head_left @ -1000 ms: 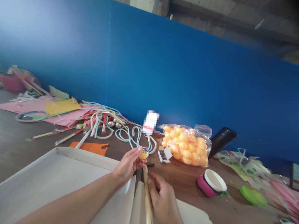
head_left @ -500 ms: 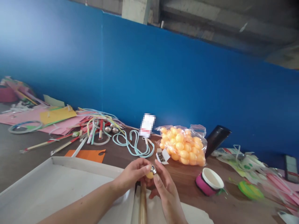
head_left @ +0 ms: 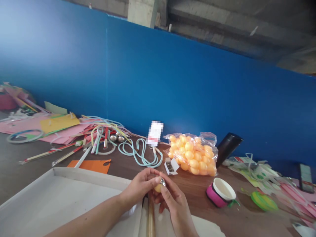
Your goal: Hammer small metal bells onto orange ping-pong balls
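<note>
Between the fingertips of both hands is an orange table tennis ball point(head_left: 158, 188) with a shiny silver piece point(head_left: 162, 181) against its upper right side. My left hand point(head_left: 144, 182) pinches the ball from the left with thumb and fingers. From the right, my right hand point(head_left: 174, 199) closes around it, its thumb and forefinger at the silver piece. Whether that piece is a separate ball or a cap, I cannot tell. Just below the hands, a wooden stick point(head_left: 150, 220) points toward me. A small white box point(head_left: 171, 166) of tiny metal bits stands beyond the fingers.
A clear bag of orange balls point(head_left: 192, 154) leans near the blue wall point(head_left: 172, 82). A white tray point(head_left: 91, 174) lies left. Light blue cord point(head_left: 142, 154), silver balls point(head_left: 118, 137), a black cylinder point(head_left: 229, 146), a pink-banded cup point(head_left: 221, 192) and coloured paper surround the work area.
The fingers of my right hand have drawn in closer over the silver piece, and less of it shows. My left hand keeps its pinch. The view has shifted very slightly.
</note>
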